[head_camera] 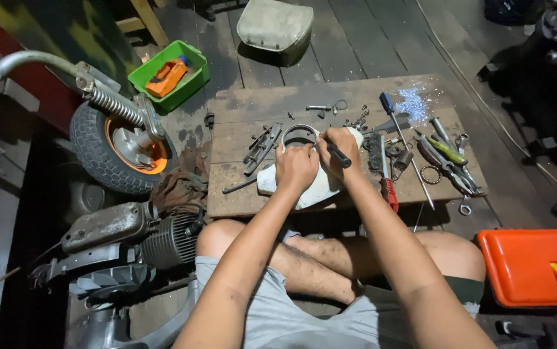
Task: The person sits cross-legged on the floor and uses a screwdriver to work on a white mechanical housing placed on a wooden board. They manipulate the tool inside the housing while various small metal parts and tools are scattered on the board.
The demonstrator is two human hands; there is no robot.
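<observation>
Fingers of the right hand clamp a black-handled tool while the left hand grips the white part at frame centre, pinning it steady on the wooden bench beside scattered wrenches

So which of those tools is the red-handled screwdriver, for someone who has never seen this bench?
Start at the low wooden board in front of the seated person, strewn with metal parts. Just right of the right hand, which grips a dark-handled tool over a white housing, lies the red-handled screwdriver, handle toward the person. The blue-handled screwdriver beside it points its handle away.
</observation>
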